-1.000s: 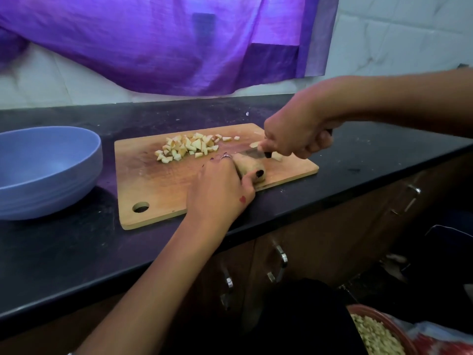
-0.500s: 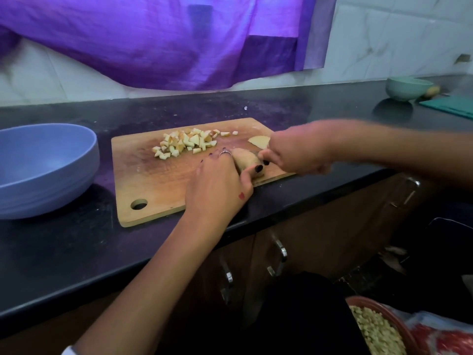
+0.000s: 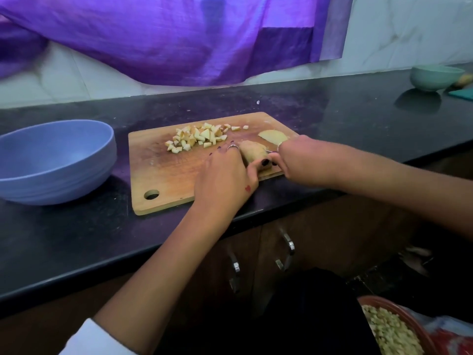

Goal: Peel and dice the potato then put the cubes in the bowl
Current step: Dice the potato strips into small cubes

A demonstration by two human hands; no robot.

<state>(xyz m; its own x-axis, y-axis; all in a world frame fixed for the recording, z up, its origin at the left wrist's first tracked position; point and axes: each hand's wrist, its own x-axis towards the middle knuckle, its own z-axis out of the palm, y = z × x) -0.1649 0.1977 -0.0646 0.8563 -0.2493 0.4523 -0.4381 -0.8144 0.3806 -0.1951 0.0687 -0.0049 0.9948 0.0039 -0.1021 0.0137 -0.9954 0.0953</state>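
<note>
A wooden cutting board (image 3: 163, 172) lies on the black counter. My left hand (image 3: 225, 175) grips a potato piece (image 3: 252, 151) near the board's right end. My right hand (image 3: 302, 160) is curled round a knife, of which only a sliver of blade (image 3: 270, 150) shows beside the potato. A cut slice of potato (image 3: 272, 136) lies just behind my right hand. A pile of potato cubes (image 3: 199, 138) sits at the board's far middle. The blue bowl (image 3: 51, 160) stands to the left of the board, with no cubes visible inside.
A small green bowl (image 3: 435, 76) stands far right on the counter beside a teal board (image 3: 463, 93). Purple cloth (image 3: 179, 34) hangs over the wall behind. Below the counter are cabinet handles (image 3: 288, 248) and a red basin of pale pieces (image 3: 391, 331).
My right hand with the knife dropped from above the board to the potato's right end and a flat slice now lies behind it. The view swung, showing the green bowl.
</note>
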